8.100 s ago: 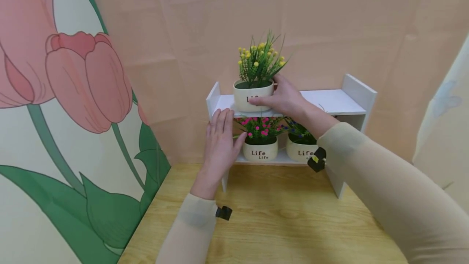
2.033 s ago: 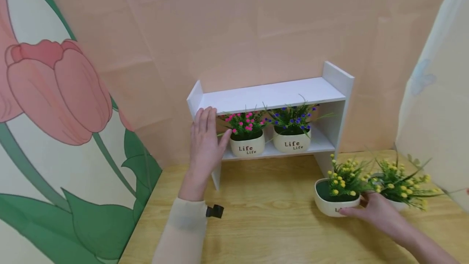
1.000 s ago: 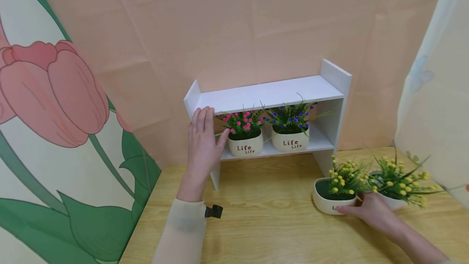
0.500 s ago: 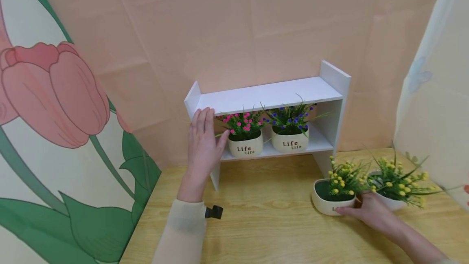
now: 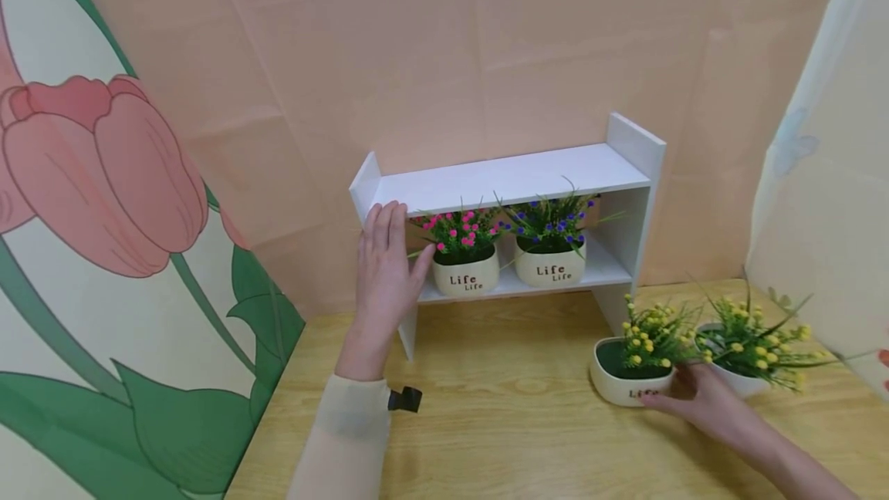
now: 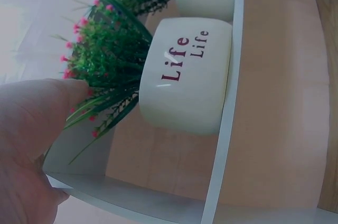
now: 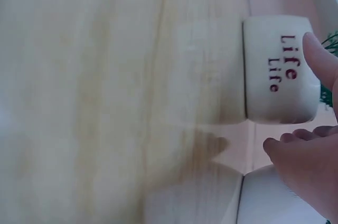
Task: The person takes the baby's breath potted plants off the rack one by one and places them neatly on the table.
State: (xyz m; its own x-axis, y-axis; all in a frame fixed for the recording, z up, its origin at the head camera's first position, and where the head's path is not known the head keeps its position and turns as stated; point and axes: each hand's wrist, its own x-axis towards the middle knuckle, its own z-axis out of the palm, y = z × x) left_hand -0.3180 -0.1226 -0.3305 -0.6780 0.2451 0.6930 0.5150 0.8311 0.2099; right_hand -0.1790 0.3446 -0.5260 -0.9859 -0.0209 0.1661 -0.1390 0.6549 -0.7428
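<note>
A cream pot lettered "Life" with yellow flowers (image 5: pixel 632 388) stands on the table at the right. My right hand (image 5: pixel 722 411) is beside it, thumb at the pot's front. In the right wrist view, the thumb (image 7: pixel 320 60) overlaps the pot near its rim, while the fingers (image 7: pixel 296 155) are apart from its side. My left hand (image 5: pixel 385 284) rests, fingers extended, against the left end of the white shelf (image 5: pixel 514 176). On its lower board stand a pot with pink flowers (image 5: pixel 465 278), near my left thumb, and one with blue flowers (image 5: pixel 551 268).
A second yellow-flowered plant in a white pot (image 5: pixel 746 384) stands right behind my right hand. The wooden table (image 5: pixel 514 438) runs in front of the shelf. A tulip-patterned panel (image 5: pixel 139 176) borders the left, and a beige cloth (image 5: pixel 486 45) hangs behind.
The yellow-flowered pot went from the shelf's top, in my right hand, to the table at the right. Lately my right thumb has shifted off its lettering. My left hand stays at the shelf.
</note>
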